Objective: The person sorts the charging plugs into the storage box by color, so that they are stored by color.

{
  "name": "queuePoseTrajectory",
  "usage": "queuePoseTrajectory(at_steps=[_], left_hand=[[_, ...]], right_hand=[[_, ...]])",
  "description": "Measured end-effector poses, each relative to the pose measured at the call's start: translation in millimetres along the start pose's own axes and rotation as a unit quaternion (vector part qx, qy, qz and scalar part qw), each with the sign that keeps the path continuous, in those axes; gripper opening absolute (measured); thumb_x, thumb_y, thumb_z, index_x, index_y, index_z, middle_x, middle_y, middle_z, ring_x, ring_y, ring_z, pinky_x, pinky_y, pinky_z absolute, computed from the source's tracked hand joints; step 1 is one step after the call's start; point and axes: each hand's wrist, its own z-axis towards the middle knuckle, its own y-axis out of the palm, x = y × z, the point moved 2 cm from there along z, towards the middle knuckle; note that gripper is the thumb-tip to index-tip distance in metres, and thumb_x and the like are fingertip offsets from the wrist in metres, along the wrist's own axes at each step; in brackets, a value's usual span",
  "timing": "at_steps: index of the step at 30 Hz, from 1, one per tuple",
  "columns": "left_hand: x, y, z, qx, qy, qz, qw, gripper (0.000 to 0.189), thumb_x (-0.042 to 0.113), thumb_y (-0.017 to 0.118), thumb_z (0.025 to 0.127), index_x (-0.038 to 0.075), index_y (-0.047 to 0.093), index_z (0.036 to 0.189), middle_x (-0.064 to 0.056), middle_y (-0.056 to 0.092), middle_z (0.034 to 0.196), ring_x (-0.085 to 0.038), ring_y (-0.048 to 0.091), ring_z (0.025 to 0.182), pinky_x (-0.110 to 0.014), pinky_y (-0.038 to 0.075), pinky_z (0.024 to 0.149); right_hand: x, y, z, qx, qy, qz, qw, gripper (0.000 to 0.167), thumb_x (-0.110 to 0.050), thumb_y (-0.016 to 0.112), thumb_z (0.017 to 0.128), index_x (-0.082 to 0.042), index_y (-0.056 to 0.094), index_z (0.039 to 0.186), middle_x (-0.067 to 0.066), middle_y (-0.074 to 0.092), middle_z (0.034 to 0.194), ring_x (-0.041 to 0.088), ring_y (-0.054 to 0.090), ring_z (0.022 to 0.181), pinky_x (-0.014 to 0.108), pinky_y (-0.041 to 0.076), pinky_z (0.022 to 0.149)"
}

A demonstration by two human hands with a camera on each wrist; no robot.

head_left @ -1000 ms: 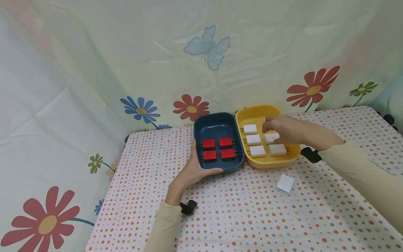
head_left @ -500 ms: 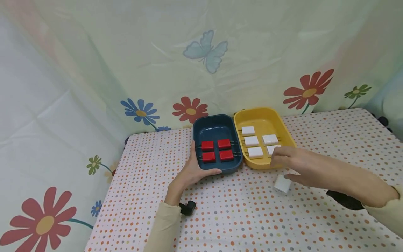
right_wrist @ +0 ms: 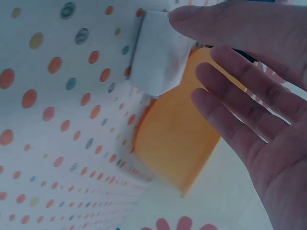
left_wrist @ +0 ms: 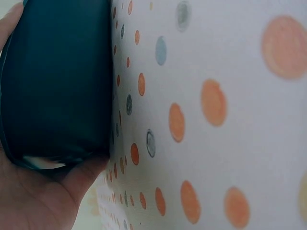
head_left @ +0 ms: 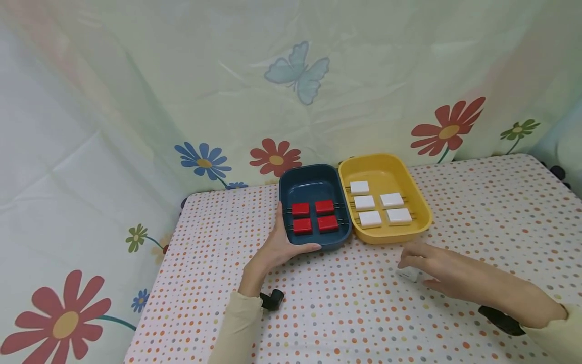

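Observation:
My left hand [head_left: 278, 246] rests at the near-left corner of a navy blue tray [head_left: 313, 174], fingers straight along its left side and thumb along the front wall. In the left wrist view, the dark tray wall [left_wrist: 57, 86] stands right against that hand. My right hand [head_left: 436, 265] hovers over a small white block [head_left: 409, 273] on the table, partly covering it. The right wrist view shows the thumb overlapping the corner of the white block [right_wrist: 158, 55], with the other fingers extended and spread apart. Four-sided red blocks [head_left: 302, 226] with thin metal pins lie in the navy tray.
Directly right of the navy tray stands a yellow tray [head_left: 375, 162], holding several white blocks [head_left: 398, 216] with pins, in two columns. A dotted cloth [head_left: 318, 313] covers the table. Behind it hangs a flowered curtain [head_left: 354, 101].
My right hand has drawn back from over the yellow tray, down towards the loose white block, leaving the white blocks there uncovered. My left hand stays at the navy tray.

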Motion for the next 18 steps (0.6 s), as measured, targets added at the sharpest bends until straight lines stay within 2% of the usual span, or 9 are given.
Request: queuePoseTrajectory(at_steps=[3,8,11,18], left_hand=[[-0.3,-0.3,-0.1,0.002,0.001,-0.001,1.0,0.14,0.03,0.094,0.08,0.026,-0.015,0.167,-0.003,0.024,0.17,-0.024,0.026,0.153,-0.055,0.04,0.116],[-0.9,-0.9,0.0,0.002,0.01,-0.003,0.9999,0.138,0.029,0.094,0.08,0.025,-0.013,0.167,-0.003,0.025,0.169,-0.024,0.026,0.152,-0.055,0.041,0.115],[-1.4,-0.7,-0.3,0.0,0.004,0.0,1.0,0.138,0.031,0.093,0.08,0.026,-0.014,0.167,-0.003,0.024,0.169,-0.025,0.025,0.153,-0.056,0.041,0.115],[-1.3,-0.1,1.2,0.0,-0.002,0.007,1.0,0.138,0.034,0.093,0.08,0.026,-0.015,0.167,-0.004,0.022,0.171,-0.026,0.024,0.153,-0.057,0.04,0.115]], right_hand=[[3,3,-0.9,-0.004,0.014,0.005,0.9999,0.053,0.004,0.096,0.067,-0.016,0.074,0.111,-0.002,0.062,0.113,0.018,0.065,0.097,0.034,0.062,0.078],[7,7,-0.1,0.004,0.011,-0.002,0.9999,0.053,0.006,0.095,0.066,-0.014,0.073,0.11,0.004,0.063,0.116,0.024,0.068,0.098,0.034,0.062,0.078],[8,9,2.0,0.008,0.011,-0.011,0.9998,0.053,0.008,0.094,0.066,-0.014,0.074,0.109,0.006,0.064,0.117,0.028,0.069,0.1,0.035,0.062,0.079],[12,11,9.7,-0.016,0.032,-0.004,0.9993,0.049,0.005,0.094,0.068,-0.015,0.076,0.108,0.0,0.065,0.113,0.025,0.067,0.101,0.039,0.062,0.082]])
